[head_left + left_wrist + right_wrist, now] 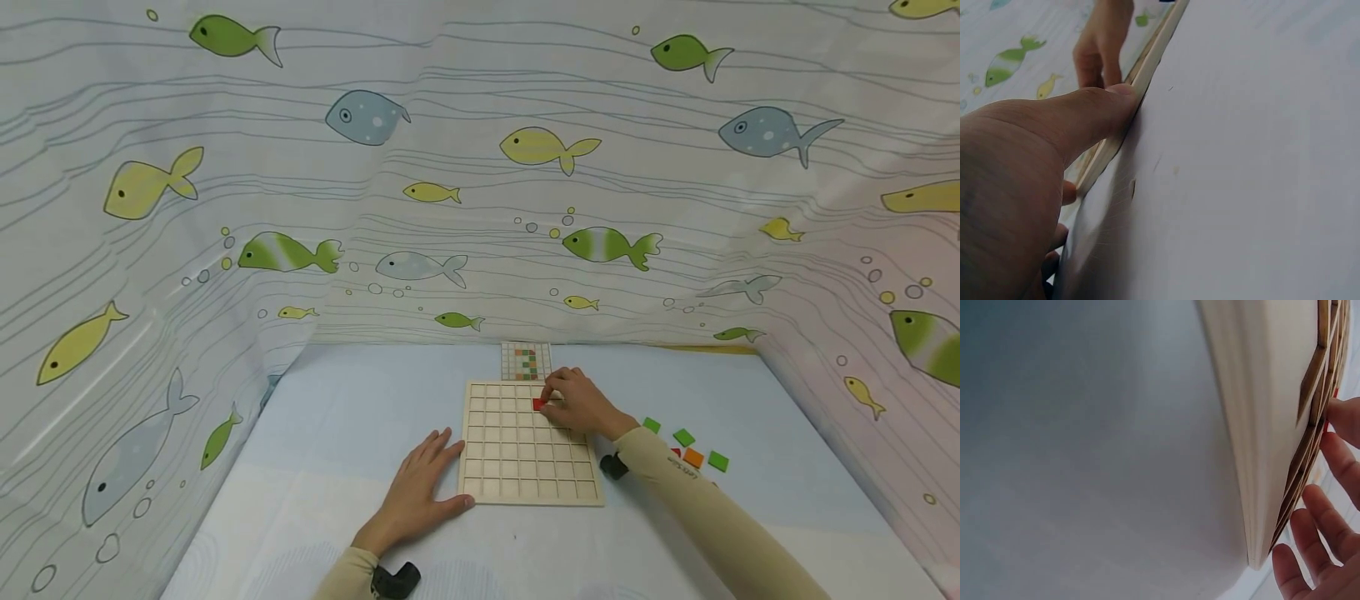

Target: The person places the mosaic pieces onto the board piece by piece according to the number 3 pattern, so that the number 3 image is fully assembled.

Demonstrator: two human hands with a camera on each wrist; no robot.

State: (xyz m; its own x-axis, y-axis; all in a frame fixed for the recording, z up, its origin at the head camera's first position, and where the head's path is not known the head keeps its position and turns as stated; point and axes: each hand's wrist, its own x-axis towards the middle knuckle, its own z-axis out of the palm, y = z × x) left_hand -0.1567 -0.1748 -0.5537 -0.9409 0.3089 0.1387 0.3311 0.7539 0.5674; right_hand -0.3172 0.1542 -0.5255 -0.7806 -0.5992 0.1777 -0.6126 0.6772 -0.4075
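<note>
A pale wooden grid board (517, 496) lies on the table, its square cells divided by thin ridges. Near its far edge, right of the middle, my right hand (577, 404) pinches a red square tile (537, 404) between thumb and finger, down at a cell. Only a red sliver of that tile shows in the right wrist view, by the thumb (1341, 415). My left hand (416, 492) rests at the board's left side with fingers spread, the thumb (1094, 112) touching the rim near the front left corner.
Green tiles (683, 437), an orange tile (693, 458) and a partly hidden red piece (677, 452) lie right of the board beside my right forearm. Behind the board is a card (510, 362) with a coloured square pattern. Fish-printed sheeting (480, 233) encloses the table.
</note>
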